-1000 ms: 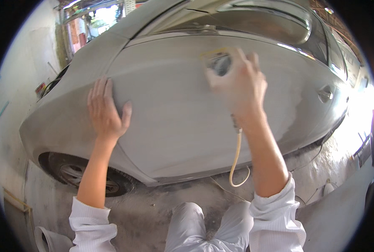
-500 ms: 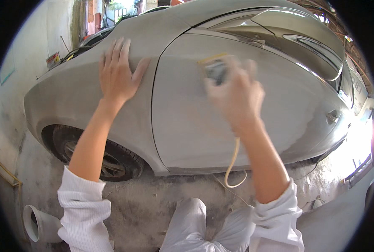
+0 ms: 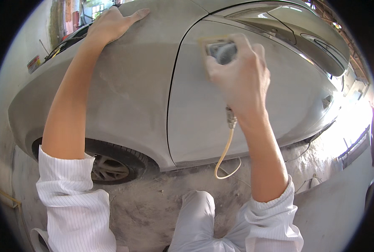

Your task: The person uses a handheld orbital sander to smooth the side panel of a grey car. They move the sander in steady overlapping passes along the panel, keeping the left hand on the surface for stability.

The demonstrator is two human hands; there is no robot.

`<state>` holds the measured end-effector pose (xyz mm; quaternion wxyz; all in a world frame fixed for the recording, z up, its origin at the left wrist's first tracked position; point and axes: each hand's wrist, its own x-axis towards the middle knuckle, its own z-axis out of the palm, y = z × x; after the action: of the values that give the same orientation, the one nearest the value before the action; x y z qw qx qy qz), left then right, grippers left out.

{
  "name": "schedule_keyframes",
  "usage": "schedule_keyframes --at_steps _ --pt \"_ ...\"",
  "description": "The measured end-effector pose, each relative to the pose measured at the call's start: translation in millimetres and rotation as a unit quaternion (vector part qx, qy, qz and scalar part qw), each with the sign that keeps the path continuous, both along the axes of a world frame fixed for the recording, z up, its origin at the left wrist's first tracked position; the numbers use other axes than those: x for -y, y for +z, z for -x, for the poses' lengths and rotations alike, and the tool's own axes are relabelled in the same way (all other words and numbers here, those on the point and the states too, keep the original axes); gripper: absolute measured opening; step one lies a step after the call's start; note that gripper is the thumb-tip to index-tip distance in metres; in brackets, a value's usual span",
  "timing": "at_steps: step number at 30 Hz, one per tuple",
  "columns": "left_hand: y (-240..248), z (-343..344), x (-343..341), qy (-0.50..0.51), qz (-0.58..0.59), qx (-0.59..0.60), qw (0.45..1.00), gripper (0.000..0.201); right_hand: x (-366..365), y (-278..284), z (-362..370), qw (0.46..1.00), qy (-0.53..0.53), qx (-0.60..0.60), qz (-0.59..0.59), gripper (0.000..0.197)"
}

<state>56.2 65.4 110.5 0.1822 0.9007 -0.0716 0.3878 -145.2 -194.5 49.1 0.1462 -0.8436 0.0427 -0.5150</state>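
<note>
A dull grey car fills the view, its matte front fender (image 3: pixel 132 80) on the left and its front door (image 3: pixel 199 113) on the right. My right hand (image 3: pixel 248 77) is wrapped around an air sander (image 3: pixel 222 52), dark on top with a yellowish pad edge. The sander lies against the upper front part of the door and is slightly blurred. From a metal fitting (image 3: pixel 230 117) beneath my wrist hangs a cream air hose (image 3: pixel 223 156). My left hand (image 3: pixel 110 26) rests on the fender's top edge, thumb spread away; its fingertips are partly hidden.
Below the fender sits the front wheel (image 3: pixel 111 168). A side mirror (image 3: pixel 321 54) juts out at the upper right. At the lower left a white bucket (image 3: pixel 39 237) is partly hidden by my sleeve. The dusty floor (image 3: pixel 149 210) lies under my knees.
My left hand has slid up and left to the fender's top edge. My right hand has moved slightly up with the sander. The view has shifted, so the door seam appears farther right.
</note>
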Motion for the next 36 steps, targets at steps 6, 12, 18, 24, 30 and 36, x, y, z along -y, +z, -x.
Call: schedule_keyframes --at_steps 6,12,18,24,30,36 --pt "-3.1 14.2 -14.0 -0.030 0.025 0.008 0.999 0.105 -34.8 -37.5 9.3 0.999 0.023 -0.003 0.026 0.054" --pt "-19.6 36.0 -28.1 0.043 -0.022 0.047 0.998 0.098 -50.8 -46.8 27.0 0.998 0.009 -0.056 -0.035 0.055" --pt "-25.2 38.5 -40.9 -0.005 0.006 0.069 0.998 0.086 -49.3 -6.4 2.4 0.998 -0.007 -0.044 -0.033 0.049" --pt "-34.2 33.9 -51.8 -0.030 0.016 0.084 0.996 0.082 -60.5 -97.7 19.1 0.998 0.017 0.059 0.032 0.050" --pt "-33.3 36.3 -52.6 -0.028 -0.011 0.111 0.993 0.078 -54.6 -109.9 21.1 0.998 0.035 0.060 0.013 0.057" --pt "-34.8 45.7 -46.7 -0.048 0.024 0.113 0.992 0.052 -40.6 -17.0 4.1 0.999 0.002 -0.028 -0.024 0.049"
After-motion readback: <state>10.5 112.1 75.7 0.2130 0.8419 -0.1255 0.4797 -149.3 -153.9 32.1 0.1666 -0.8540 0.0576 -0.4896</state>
